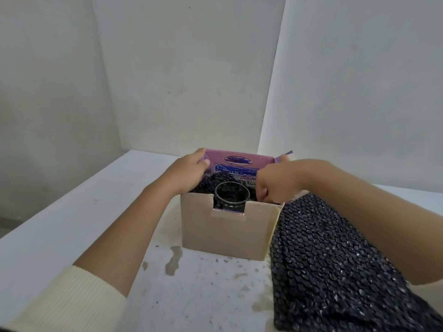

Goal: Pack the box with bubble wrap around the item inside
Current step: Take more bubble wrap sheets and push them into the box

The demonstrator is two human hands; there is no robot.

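1. While we look down, the brown box (227,233) stands on the white table (72,212), nearer the far edge than the near edge.
2. A clear glass (231,196) stands upright inside the box, close to the near wall, right behind the notch cut in that wall.
3. Dark bubble wrap (323,259) lies in the box around the glass. More of it spills over the right side of the box and lies on the table, down to the near right corner.
4. Our left hand (185,172) is at the far left corner of the box. Its fingers and thumb curl over the top of the pink and purple wall there and hold it.
5. Our right hand (273,183) reaches into the right side of the box, just beside the glass. Its fingers are curled down toward the wrap, but we cannot tell if they hold any.
6. A cream sleeve (67,300) covers our left arm near the near left corner.
7. Brown stains (173,259) mark the table just in front of the box.
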